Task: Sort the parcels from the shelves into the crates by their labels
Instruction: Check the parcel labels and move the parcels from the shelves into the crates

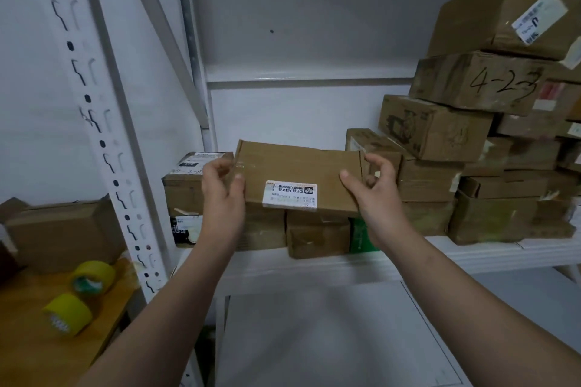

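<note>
A flat brown cardboard parcel (298, 173) with a white printed label (290, 194) on its near edge is held tilted in front of the white shelf (314, 264). My left hand (223, 195) grips its left end, thumb on top. My right hand (374, 195) pinches its right end between thumb and curled fingers. Beneath and behind it, other brown parcels (317, 236) lie stacked on the shelf. No crate is in view.
A tall pile of cardboard boxes (478, 141) fills the shelf's right side, one marked "4-23" (503, 82). A perforated white upright (103, 135) stands at left. Beyond it, two yellow tape rolls (78, 295) and a box (59, 232) sit on a wooden surface.
</note>
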A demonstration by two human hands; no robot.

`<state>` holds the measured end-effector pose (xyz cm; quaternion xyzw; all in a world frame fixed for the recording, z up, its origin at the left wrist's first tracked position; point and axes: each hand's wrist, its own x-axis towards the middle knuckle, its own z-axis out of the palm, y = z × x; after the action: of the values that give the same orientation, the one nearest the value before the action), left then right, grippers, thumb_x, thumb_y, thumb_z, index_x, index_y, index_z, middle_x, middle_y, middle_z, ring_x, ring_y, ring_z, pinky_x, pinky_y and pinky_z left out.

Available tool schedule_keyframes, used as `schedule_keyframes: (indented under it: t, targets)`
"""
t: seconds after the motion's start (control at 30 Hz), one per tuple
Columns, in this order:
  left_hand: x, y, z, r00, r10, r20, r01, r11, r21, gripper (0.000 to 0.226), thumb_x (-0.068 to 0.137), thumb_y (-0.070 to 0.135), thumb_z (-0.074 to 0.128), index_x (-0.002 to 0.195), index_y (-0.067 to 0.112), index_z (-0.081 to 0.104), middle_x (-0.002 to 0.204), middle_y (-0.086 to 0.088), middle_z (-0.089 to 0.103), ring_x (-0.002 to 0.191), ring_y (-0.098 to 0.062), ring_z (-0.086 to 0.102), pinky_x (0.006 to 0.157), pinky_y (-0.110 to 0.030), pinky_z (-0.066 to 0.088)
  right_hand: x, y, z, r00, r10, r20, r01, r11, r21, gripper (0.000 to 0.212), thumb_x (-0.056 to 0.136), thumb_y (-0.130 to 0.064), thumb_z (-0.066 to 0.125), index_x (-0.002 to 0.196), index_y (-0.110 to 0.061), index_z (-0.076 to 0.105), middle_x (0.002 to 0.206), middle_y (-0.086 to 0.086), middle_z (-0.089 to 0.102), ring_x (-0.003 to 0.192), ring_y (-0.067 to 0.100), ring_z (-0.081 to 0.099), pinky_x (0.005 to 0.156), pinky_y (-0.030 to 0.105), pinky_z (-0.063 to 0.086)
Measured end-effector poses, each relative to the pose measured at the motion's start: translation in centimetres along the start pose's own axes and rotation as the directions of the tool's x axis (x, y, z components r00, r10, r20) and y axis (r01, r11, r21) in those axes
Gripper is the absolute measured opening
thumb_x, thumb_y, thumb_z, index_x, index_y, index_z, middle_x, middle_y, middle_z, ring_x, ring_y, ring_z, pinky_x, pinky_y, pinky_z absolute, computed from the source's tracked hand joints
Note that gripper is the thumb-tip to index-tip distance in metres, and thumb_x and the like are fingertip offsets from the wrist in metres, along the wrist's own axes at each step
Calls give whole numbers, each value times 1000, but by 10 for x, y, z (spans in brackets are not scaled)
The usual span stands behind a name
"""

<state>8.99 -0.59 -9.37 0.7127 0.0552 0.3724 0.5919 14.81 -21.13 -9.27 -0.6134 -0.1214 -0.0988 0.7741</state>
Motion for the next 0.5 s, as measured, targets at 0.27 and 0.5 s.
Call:
schedule_keyframes:
  t: [0.27, 0.5]
  targets:
    - [-7, 1, -40, 875, 364, 320, -462, 825, 326, 50, 77, 27, 74, 119, 33, 49, 124, 6, 53, 110, -6, 50, 94, -11, 41, 20, -20, 4, 937, 350, 7, -348, 928, 132, 18, 91, -21, 61, 106, -11, 61, 103, 10, 62, 96, 26, 62, 64, 36, 58]
    - [-18, 13, -21, 985, 172, 6, -172, 985, 15, 17, 86, 25, 65, 95, 23, 50, 87, 7, 65, 67, -1, 65, 53, -11, 49, -4, -3, 33, 950, 240, 201, -265, 958, 108, 90, 67, -54, 68, 146, -31, 30, 137, -8, 46, 125, 19, 47, 101, 49, 44]
